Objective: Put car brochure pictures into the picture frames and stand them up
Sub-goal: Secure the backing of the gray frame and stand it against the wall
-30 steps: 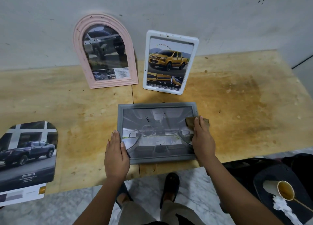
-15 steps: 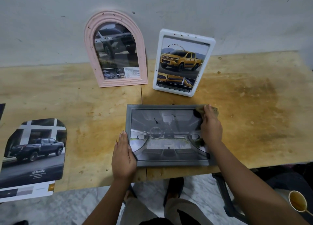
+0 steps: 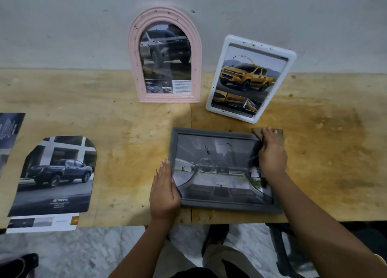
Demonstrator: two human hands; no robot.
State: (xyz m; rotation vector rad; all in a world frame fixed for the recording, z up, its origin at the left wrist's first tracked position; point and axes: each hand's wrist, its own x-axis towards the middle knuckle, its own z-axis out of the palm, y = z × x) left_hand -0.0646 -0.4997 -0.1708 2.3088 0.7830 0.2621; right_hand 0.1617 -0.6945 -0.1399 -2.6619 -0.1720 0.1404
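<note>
A grey picture frame (image 3: 228,207) lies on the wooden table (image 3: 109,114) near its front edge, with a car-interior picture (image 3: 219,173) in it. My left hand (image 3: 164,192) rests flat against the frame's left edge, fingers straight. At the top right corner, my right hand (image 3: 271,154) grips the frame, its fingers curled over a brown flap (image 3: 257,131) that sticks out from behind. Against the wall, a pink arched frame (image 3: 167,99) and a white frame (image 3: 230,115) stand upright, each with a truck picture.
An arch-cut brochure picture of a dark truck (image 3: 56,173) lies at the table's left front, on a white offcut. Another brochure page (image 3: 10,127) shows at the left border. The table's front edge runs just below the grey frame. A dark chair (image 3: 280,248) stands below right.
My right hand has slid up the frame's right edge to its top right corner. My left hand has stayed on the left edge. The view has shifted left.
</note>
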